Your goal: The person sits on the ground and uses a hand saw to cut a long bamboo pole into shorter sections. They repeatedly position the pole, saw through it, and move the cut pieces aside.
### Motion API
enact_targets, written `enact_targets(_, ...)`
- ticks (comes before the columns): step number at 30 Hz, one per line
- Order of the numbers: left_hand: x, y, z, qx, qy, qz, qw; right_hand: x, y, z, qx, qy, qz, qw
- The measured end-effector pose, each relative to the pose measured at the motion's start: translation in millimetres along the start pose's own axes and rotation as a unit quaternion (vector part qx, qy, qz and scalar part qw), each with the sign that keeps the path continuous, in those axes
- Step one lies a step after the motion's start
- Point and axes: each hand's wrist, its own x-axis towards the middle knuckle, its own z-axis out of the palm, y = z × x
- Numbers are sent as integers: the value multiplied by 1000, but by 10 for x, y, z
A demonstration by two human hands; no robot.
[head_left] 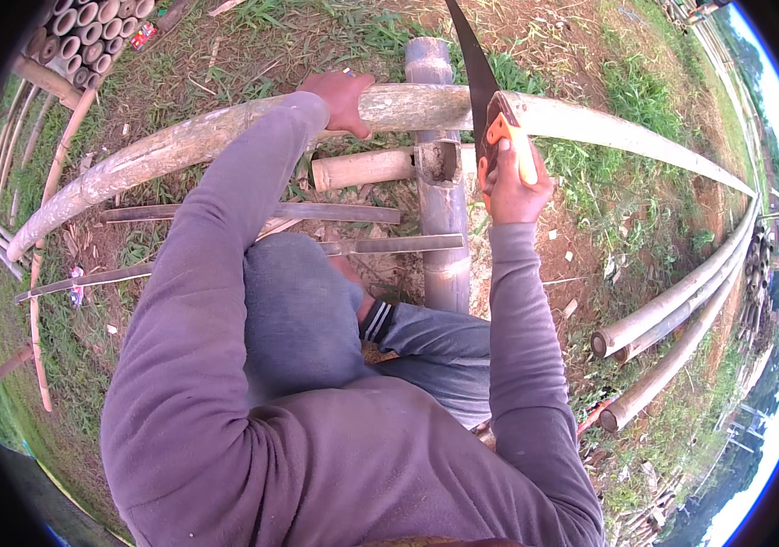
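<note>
1. The right hand point(517, 187) wraps its fingers around the orange handle of the saw point(474, 64). For a clean stroke, this wrist should probably stay in line with the blade and the forearm.
2. The left hand point(342, 98) clasps the bamboo pole point(180, 141) from above, thumb spread toward the body; how far the fingers curl beneath cannot be told. Its place well left of the blade looks sensible: near enough to steady, clear of the teeth.
3. The pole lies crosswise in front of the person, over a thick bamboo log point(445, 205), with the blade crossing just right of that support. Cutting close to the support should limit bounce. How deep any cut goes is not visible.
4. Long, even strokes with light pressure would suit hollow bamboo, easing off near the last fibres so they don't tear.
5. The pole runs on far to the right, so its weight could pinch or split the cut; pressing down with the left hand would help.
6. Nearer the body, split strips point(344, 212) lie by the bent knee point(298, 301); feet are best kept off them.
</note>
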Motion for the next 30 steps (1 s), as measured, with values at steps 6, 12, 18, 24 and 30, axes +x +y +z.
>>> enact_targets(6, -6, -25, 73, 2, -10, 0, 1000, -1797, 243, -1131, 3, 2, 11, 1000)
enact_targets(12, 34, 50, 113, 8, -9, 6, 1000, -617, 508, -533, 3, 3, -36, 999)
enact_targets(18, 56, -67, 33, 2, -2, -4, 1000, -404, 289, -350, -21, 2, -28, 999)
enact_targets(24, 57, -33, 36, 4, -1, 9, 1000, -1881, 170, -1156, -12, -6, 8, 1000)
enact_targets(30, 86, 66, 82, 7, -10, 9, 1000, -1, 256, -66, -60, 12, -78, 995)
